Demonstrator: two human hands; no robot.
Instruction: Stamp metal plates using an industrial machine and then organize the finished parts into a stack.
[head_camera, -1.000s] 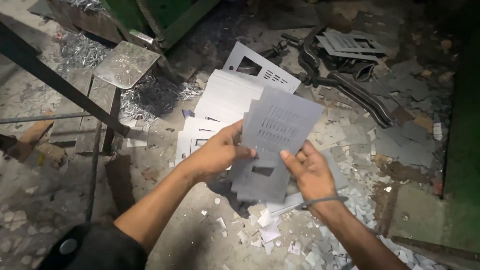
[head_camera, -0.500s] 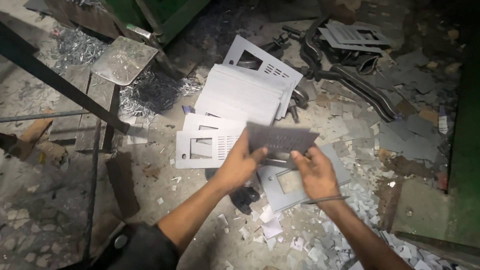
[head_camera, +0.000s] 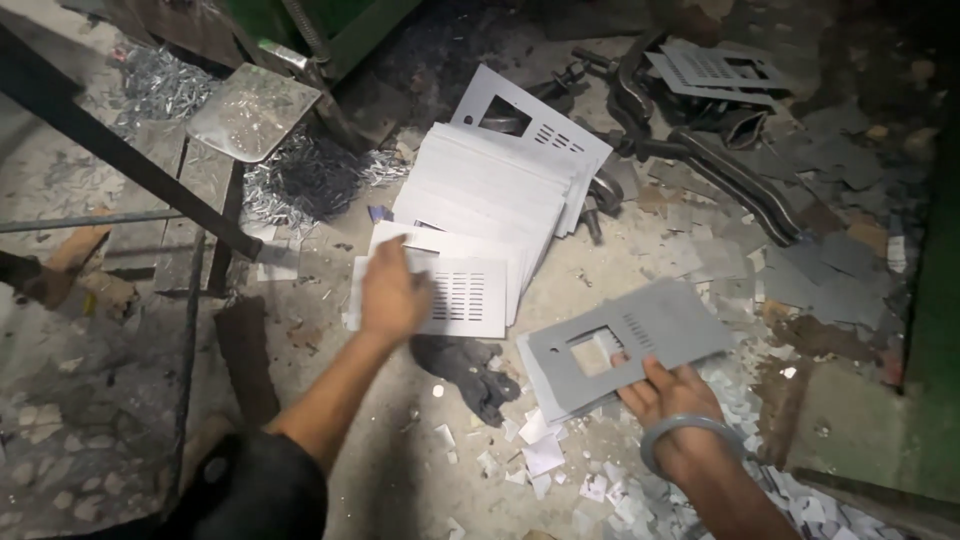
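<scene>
Grey punched sheets (head_camera: 632, 350) sat pinched in my right hand (head_camera: 668, 398); my left hand (head_camera: 392, 292), fingers flat (not gripping), steadied the floor stack (head_camera: 455, 290) squarely.

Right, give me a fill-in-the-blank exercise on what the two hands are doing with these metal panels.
1. The left hand rests flat on the slotted panel atop a pile lying on the ____.
2. The right hand grips a grey panel by its ____ edge.
3. That grey panel has a ____ cut-out.
4. Between the hands lies a dark ____.

Missing words: floor; lower; rectangular; rag
</scene>
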